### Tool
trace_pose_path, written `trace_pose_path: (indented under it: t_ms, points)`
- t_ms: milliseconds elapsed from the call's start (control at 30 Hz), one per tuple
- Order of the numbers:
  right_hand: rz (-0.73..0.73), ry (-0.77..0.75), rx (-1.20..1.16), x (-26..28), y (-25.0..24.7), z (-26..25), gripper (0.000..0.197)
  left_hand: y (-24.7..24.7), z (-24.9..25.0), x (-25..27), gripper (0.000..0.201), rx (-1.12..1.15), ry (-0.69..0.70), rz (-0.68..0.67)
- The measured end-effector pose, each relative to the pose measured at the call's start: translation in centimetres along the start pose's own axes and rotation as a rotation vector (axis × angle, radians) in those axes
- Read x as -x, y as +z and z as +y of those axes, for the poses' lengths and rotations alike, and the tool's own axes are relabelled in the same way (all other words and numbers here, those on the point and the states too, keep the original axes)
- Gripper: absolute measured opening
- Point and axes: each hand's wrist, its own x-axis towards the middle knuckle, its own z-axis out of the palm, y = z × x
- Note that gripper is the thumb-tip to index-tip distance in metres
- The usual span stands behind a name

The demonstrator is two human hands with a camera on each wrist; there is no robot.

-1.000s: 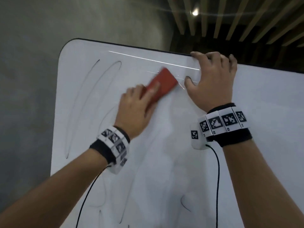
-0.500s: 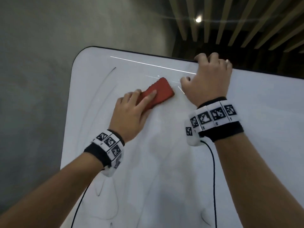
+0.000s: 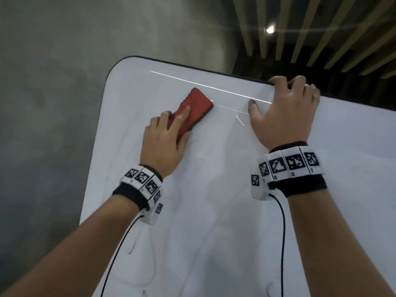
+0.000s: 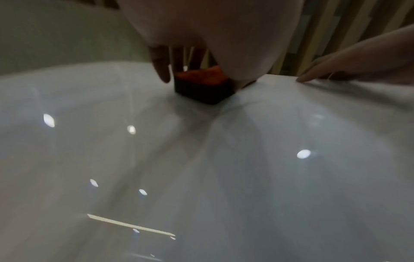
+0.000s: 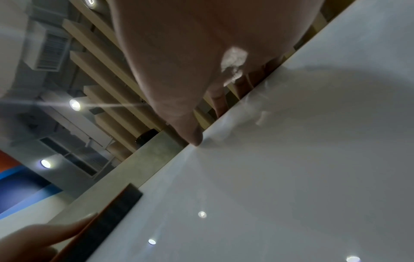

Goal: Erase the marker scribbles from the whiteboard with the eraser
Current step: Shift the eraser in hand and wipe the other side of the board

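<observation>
Left hand [image 3: 164, 144] gripping red eraser [image 3: 194, 110] flat on whiteboard [image 3: 214, 189] far-left area — right hand [image 3: 282, 110] hooking far edge — risking uneven pressure leaving faint near scribbles [image 3: 147, 273] smeared.

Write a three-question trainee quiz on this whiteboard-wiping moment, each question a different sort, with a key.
1. True or false: the left hand presses the red eraser against the whiteboard.
2. Multiple choice: the right hand is A) gripping a marker, B) hooked over the board's top edge with its thumb on the surface, C) hanging free of the board.
3. Fill in: faint marker strokes remain near the board's ____ edge in the head view.

Key: 1 true; 2 B; 3 lower.
</observation>
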Motion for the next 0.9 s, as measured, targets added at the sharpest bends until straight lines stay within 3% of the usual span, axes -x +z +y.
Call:
trace_pose_path:
  t_ms: [67,167,200,267,400,433,500,667,733,800,900]
  points:
    - [-0.001,-0.006,0.007,0.0,-0.1,0.0,0.058,-0.2,-3.2,-1.6,0.056,-0.103,-0.195,0.014]
    - [-0.009,-0.016,0.010,0.0,0.0,0.2,0.060,-0.4,-8.6,-4.0,0.059,-0.045,-0.719,-0.060]
    - [-0.009,-0.017,0.002,0.0,0.0,0.3,0.060,-0.5,-9.2,-4.2,0.059,-0.017,-0.802,-0.068]
    - [-0.002,-0.016,-0.008,0.0,0.0,0.3,0.061,-0.2,-8.0,-3.6,0.059,-0.055,-0.756,-0.070]
    - [0.002,-0.017,0.014,0.0,0.3,0.4,0.060,0.3,-3.2,0.6,0.056,0.004,-0.202,0.027]
    - [0.007,-0.017,0.014,0.1,0.4,0.4,0.060,0.6,-2.8,1.3,0.055,0.035,-0.129,0.034]
    - [0.018,-0.017,0.005,0.1,0.4,0.4,0.060,0.9,-3.4,1.5,0.055,0.068,-0.165,0.054]
    - [0.006,-0.034,0.001,0.1,0.3,0.6,0.060,1.5,-9.3,1.2,0.059,0.050,-0.823,0.105]
    - [-0.009,-0.037,-0.001,0.2,0.2,0.7,0.060,1.3,-9.3,1.2,0.059,0.074,-0.999,0.092]
    - [-0.008,-0.035,0.008,0.2,0.2,0.6,0.061,1.3,-6.8,1.9,0.058,0.093,-0.920,0.097]
    - [0.007,-0.015,0.006,0.3,0.3,0.5,0.061,1.5,-1.8,5.0,0.056,0.172,-0.449,0.104]
